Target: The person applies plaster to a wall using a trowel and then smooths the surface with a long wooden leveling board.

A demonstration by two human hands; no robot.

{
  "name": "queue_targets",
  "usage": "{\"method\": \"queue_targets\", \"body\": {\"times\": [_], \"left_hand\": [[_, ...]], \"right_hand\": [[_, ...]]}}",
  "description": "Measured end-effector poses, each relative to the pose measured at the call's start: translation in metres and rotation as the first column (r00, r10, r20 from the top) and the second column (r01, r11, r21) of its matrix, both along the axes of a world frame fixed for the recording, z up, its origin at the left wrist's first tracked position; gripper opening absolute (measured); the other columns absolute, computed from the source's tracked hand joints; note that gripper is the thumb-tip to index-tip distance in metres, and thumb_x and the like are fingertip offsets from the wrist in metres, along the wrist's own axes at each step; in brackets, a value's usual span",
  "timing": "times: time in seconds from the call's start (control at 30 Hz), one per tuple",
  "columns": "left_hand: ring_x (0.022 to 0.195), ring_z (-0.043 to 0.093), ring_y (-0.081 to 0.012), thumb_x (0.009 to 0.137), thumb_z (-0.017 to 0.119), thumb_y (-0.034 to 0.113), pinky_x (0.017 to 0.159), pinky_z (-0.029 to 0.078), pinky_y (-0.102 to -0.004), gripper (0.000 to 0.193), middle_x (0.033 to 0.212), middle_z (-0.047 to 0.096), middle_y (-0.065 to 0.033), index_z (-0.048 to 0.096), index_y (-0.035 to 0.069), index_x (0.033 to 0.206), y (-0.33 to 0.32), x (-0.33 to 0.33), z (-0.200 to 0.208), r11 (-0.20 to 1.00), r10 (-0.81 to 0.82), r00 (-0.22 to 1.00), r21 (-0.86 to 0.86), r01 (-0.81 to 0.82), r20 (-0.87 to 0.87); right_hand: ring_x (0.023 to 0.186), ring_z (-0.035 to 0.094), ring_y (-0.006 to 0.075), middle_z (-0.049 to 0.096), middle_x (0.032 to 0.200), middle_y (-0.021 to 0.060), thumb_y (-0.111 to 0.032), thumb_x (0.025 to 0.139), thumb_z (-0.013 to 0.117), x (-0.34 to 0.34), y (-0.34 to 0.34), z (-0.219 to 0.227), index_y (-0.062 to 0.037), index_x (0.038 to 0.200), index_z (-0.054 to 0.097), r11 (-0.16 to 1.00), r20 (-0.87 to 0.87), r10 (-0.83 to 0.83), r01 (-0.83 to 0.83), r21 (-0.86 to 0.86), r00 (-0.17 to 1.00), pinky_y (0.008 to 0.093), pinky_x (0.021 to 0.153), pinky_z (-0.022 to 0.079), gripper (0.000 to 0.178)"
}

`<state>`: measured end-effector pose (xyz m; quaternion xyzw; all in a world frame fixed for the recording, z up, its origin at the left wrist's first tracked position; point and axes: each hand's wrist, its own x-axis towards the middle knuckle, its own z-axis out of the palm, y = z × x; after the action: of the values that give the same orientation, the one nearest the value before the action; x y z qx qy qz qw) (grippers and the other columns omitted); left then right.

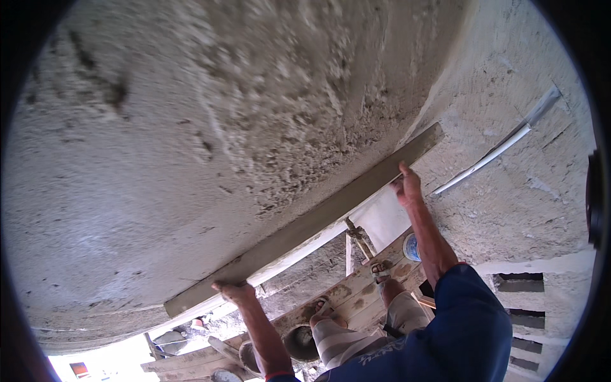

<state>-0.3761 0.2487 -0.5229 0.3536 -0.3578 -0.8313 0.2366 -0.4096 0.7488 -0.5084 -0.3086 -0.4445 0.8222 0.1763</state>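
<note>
A long, flat, mortar-coated straightedge (309,223) lies slanted against the plaster wall (280,108), its right end higher in the picture than its left. My left hand (235,293) grips its lower edge near the left end. Further up, my right hand (408,186) holds the same edge toward the right end, thumb pointing up along the face. Above the straightedge the wall's middle patch is rough and lumpy, while the plaster to the left looks smoother. The fingers behind the edge are hidden.
I stand on wooden scaffold planks (356,291). A white and blue bucket (412,247) stands by the right foot, and a dark bucket (300,342) by the left. A white conduit (484,160) runs along the right wall, above slotted vent openings (520,283).
</note>
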Motion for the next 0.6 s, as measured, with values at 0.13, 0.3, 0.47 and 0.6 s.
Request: {"method": "queue_targets", "body": {"times": [0.13,0.3,0.47,0.6], "left_hand": [[0.112,0.05,-0.0256,0.094,0.033,0.041,0.095,0.041,-0.0427,0.046,0.123,0.052,-0.0106,0.049,0.009,0.123,0.013,-0.001,0.029,0.994,0.072,0.994,0.076,-0.078,0.077],[0.109,0.051,-0.0266,0.09,0.042,0.037,0.093,0.044,-0.0443,0.044,0.12,0.052,-0.0144,0.047,0.006,0.12,-0.155,0.013,-0.043,0.964,-0.018,1.0,-0.267,0.023,0.022],[0.099,0.054,-0.0256,0.088,0.048,0.015,0.083,0.055,-0.0436,0.029,0.111,0.052,-0.0196,0.044,-0.002,0.11,-0.2,0.019,0.001,0.973,0.044,0.999,-0.228,-0.042,0.004],[0.098,0.053,-0.0257,0.088,0.044,0.008,0.087,0.052,-0.0455,0.025,0.111,0.051,-0.0177,0.043,-0.002,0.111,-0.145,0.012,0.06,0.934,0.045,0.994,-0.357,-0.005,0.104]], "right_hand": [[0.077,0.061,0.0166,0.06,0.094,0.0063,-0.035,0.089,0.058,0.004,-0.002,0.014,-0.0068,0.107,0.051,0.999,-0.034,-0.052,0.051,-0.016,0.998,0.033,0.061,0.052,0.034],[0.099,0.057,0.0257,0.052,0.112,0.0107,-0.037,0.09,0.057,0.018,-0.128,-0.018,-0.0067,0.12,0.043,0.996,0.203,0.054,-0.037,-0.086,0.978,0.0423,0.077,0.055,0.045],[0.101,0.057,0.0237,0.055,0.107,0.0051,-0.027,0.088,0.06,0.035,-0.201,-0.004,-0.0095,0.114,0.047,0.962,-0.059,0.019,-0.034,-0.272,0.998,0.0495,0.082,0.051,0.034],[0.09,0.058,0.0182,0.055,0.099,0.0061,-0.021,0.087,0.06,0.027,-0.157,0.057,-0.0063,0.103,0.047,0.991,-0.048,-0.026,0.019,-0.13,0.998,0.0422,0.073,0.056,0.024]]}}
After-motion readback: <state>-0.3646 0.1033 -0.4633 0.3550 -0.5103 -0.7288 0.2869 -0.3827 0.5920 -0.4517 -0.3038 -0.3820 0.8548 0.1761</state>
